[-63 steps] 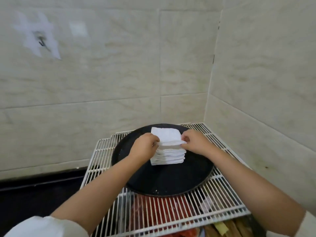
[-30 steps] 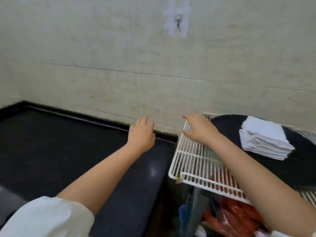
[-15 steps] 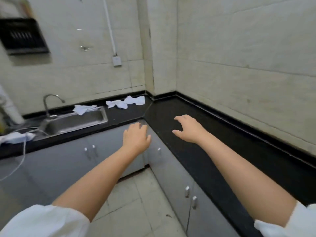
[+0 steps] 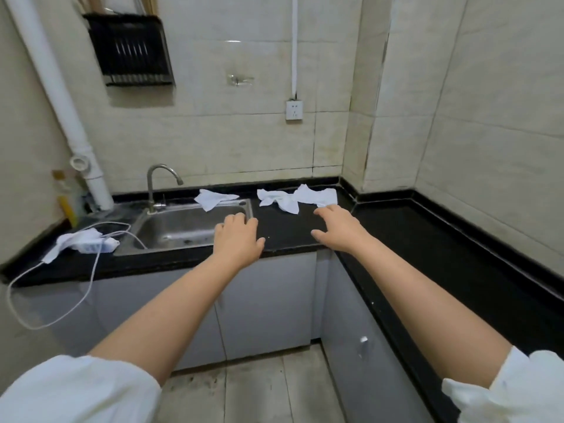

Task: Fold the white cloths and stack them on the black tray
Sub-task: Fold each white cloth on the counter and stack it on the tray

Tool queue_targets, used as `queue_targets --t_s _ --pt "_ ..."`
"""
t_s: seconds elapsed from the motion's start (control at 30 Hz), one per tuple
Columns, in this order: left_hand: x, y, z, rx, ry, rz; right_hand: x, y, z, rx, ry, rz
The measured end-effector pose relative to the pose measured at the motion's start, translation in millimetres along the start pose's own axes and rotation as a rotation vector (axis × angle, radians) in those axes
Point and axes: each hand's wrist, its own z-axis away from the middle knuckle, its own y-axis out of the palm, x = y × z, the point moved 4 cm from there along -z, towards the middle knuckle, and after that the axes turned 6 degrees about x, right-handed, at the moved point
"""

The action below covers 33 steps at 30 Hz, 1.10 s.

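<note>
Crumpled white cloths lie on the black counter ahead: one cloth [image 4: 213, 199] at the sink's back right corner, another [image 4: 276, 199] in the middle and a third [image 4: 319, 195] near the wall corner. A further cloth [image 4: 71, 241] lies left of the sink. My left hand [image 4: 238, 239] is stretched forward, empty, fingers relaxed, over the counter's front edge beside the sink. My right hand [image 4: 337, 230] reaches forward, empty, its fingertips just short of the right-hand cloth. The black tray is out of view.
A steel sink [image 4: 186, 230] with a tap [image 4: 160, 184] is set in the black counter [image 4: 427, 239], which turns along the right wall. A white power strip [image 4: 96, 245] with its cable lies left of the sink. Grey cabinets stand below.
The view has swung left from the tray and rack to the sink counter. Both empty hands have moved forward toward the crumpled cloths.
</note>
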Motion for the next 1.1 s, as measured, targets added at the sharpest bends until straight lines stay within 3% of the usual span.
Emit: queue_targets --t_s 0.2,0.47,0.77,1.1 --pt "8 4 -142 0.033 0.020 -0.015 -43 -13 -131 -0.010 0.040 -0.046" --pt "19 79 -323 0.158 0.065 0.009 -118 34 -290 0.089 0.181 -0.039" --pt "6 148 -541 0.247 0.234 0.073 -196 79 -477 0.163 0.426 -0.121" --pt "-40 224 -667 0.368 0.294 0.127 -290 141 -599 0.184 0.630 -0.150"
